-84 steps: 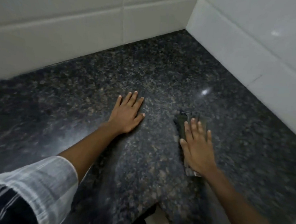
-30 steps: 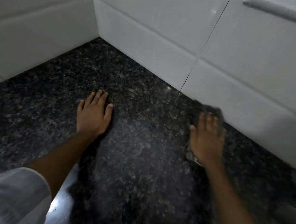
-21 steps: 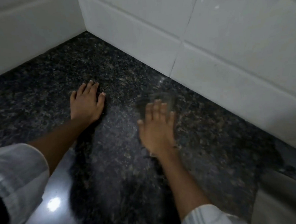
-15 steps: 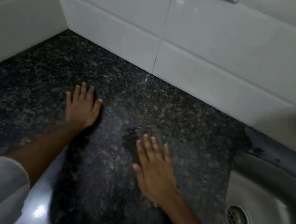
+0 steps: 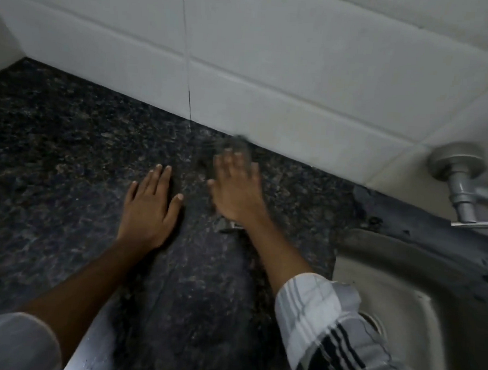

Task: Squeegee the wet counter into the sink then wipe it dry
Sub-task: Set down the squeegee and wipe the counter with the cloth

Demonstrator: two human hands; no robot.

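Note:
The dark speckled granite counter (image 5: 69, 147) fills the left and middle of the view. My left hand (image 5: 150, 205) lies flat on it with straight fingers. Just to its right my right hand (image 5: 237, 190) presses flat on a dark grey cloth (image 5: 236, 145), blurred by motion, whose far edge shows beyond the fingertips close to the wall. A corner of the cloth peeks out at the wrist. The steel sink (image 5: 417, 307) sits at the lower right, its drain partly hidden by my striped right sleeve.
White tiled walls (image 5: 272, 59) border the counter at the back and far left. A metal tap fitting (image 5: 460, 179) sticks out of the wall above the sink. A dark stained strip (image 5: 405, 216) runs behind the sink rim.
My right hand slid the cloth away from me toward the back wall, ending close beside the left hand. The left hand stayed flat. The view swung right, showing more of the sink and the tap.

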